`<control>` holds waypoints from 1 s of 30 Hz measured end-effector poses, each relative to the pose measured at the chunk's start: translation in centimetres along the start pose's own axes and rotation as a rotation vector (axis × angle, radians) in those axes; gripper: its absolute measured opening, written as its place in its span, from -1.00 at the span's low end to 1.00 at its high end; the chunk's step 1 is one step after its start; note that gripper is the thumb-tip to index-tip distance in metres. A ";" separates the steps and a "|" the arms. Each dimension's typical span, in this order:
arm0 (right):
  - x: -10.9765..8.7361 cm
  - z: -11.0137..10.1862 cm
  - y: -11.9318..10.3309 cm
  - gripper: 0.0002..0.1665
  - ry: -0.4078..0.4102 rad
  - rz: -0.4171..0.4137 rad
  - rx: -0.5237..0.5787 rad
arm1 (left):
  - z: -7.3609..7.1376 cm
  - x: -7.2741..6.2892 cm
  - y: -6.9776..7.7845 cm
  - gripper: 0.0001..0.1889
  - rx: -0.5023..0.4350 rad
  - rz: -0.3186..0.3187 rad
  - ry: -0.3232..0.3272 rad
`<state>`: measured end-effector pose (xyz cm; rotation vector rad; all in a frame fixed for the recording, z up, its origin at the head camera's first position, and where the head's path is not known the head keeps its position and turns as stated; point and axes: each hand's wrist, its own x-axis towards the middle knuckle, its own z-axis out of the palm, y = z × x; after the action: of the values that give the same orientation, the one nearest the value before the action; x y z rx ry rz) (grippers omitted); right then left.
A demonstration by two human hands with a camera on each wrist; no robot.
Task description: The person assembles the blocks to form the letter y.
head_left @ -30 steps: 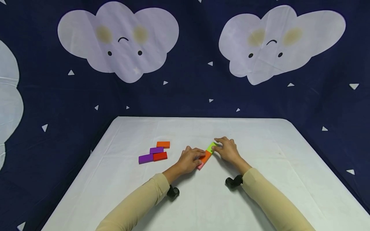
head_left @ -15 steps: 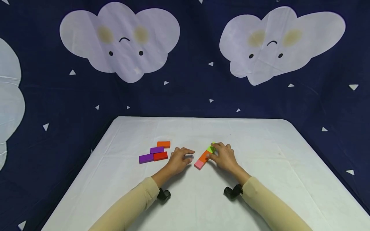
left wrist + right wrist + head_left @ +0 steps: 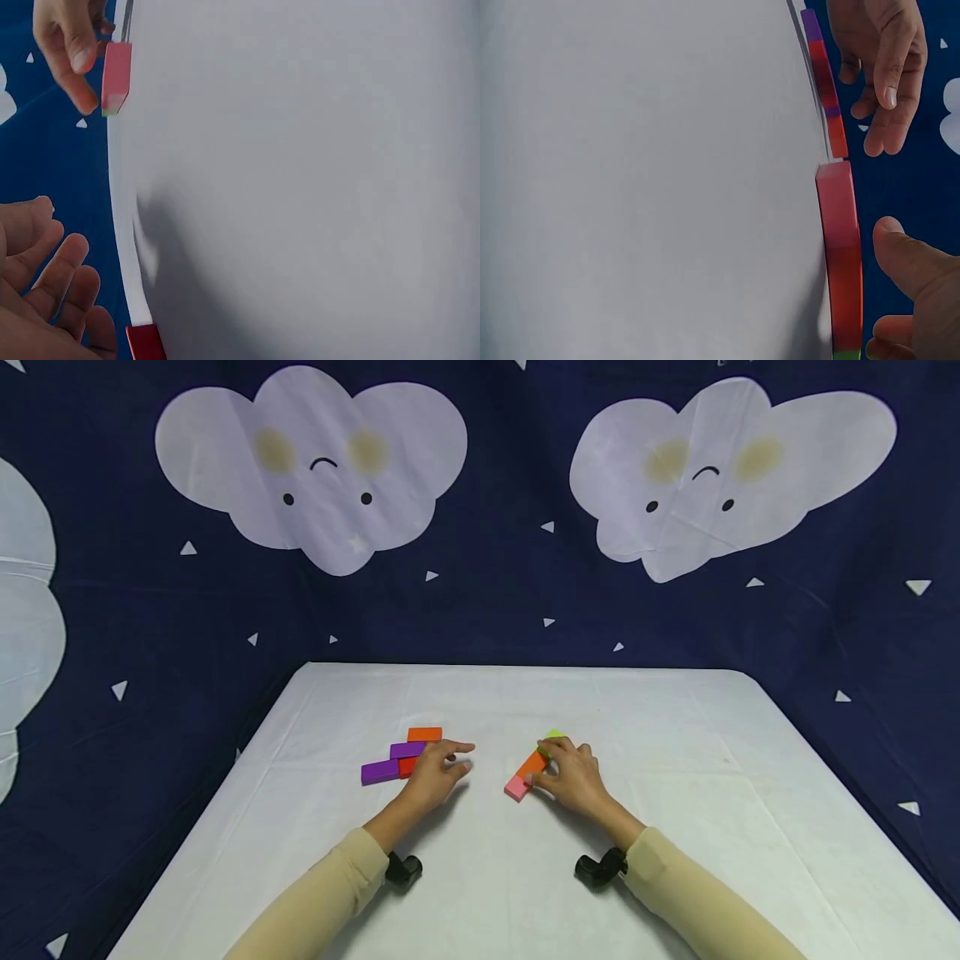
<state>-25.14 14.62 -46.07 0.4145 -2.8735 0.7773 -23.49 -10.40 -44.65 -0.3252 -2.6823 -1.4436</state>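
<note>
My left hand hovers at the right of a stepped group of blocks, covering part of the red block. Its fingers are relaxed and hold nothing. Two purple blocks, a lower one and an upper one, and an orange block make up the rest of that group. Over a slanting row of blocks is my right hand, thumb and fingers spread along it. In this row a pink block, an orange block and a partly hidden green block lie end to end. In the right wrist view the thumb stands apart from them.
Everything lies on a white-covered table. A dark blue cloth with clouds and small white triangles hangs behind it. A black wrist camera sits under the left wrist, another black camera under the right.
My left hand has let go of the slanting row and moved left to the stepped group. My right hand has slid from the green end down towards the pink block.
</note>
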 end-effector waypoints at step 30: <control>-0.2 0.7 -0.1 -0.23 0.022 -0.006 -0.011 | -6.3 -0.8 -2.8 -0.71 -0.030 -0.115 0.246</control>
<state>-24.94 14.22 -46.66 0.4113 -2.8533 0.7606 -23.51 -17.22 -43.56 0.0066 -2.5194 -1.4478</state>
